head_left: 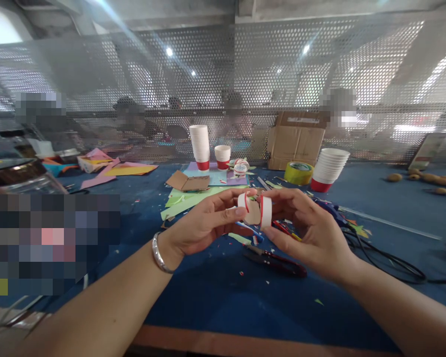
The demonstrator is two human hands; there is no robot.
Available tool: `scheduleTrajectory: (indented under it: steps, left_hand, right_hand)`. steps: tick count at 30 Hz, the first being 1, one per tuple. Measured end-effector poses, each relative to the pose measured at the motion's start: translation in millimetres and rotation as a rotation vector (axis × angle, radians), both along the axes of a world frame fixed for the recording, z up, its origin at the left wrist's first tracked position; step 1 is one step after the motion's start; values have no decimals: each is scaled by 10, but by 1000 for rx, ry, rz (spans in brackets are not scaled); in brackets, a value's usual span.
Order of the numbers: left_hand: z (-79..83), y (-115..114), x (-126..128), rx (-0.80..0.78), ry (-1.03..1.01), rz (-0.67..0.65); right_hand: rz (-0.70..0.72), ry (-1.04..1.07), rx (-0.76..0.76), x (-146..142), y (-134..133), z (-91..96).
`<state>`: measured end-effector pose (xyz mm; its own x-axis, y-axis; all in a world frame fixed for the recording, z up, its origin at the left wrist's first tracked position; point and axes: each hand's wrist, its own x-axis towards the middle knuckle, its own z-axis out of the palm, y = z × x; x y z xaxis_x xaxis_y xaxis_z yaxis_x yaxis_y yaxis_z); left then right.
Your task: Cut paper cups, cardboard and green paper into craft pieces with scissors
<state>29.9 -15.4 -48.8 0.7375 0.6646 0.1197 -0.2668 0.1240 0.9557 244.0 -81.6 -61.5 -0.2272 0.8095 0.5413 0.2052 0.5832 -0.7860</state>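
Our forearms [96,307] reach in over the near edge of the blue table [208,297], and both hands close on one small paper piece [253,212]. Our left hand [204,225] pinches its left white ring, our right hand [312,235] the right ring, brown card between. Its long axis runs sideways, hand to hand, equally near both, above the table. Below lie scissors [277,262]; farther off, a cup stack [199,144] and a tape roll [298,172].

Open blue table [215,302] in front, scissors [278,263] under the hands [312,238], cable [388,263] right, cup stacks [199,146] behind.
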Motion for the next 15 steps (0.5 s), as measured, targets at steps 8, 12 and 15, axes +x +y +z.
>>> scheduleTrajectory:
  steps: [8,12,15]
  left_hand:
    - [22,25,-11,-124,-67,-66]
    - [37,-4,13,-130,-71,-48]
    - [47,-22,23,-129,-69,-43]
  right_hand:
    - [133,245,-188,61,54,46]
    - [187,264,-241,58,66,57]
    - [196,269,-261,47,62,67]
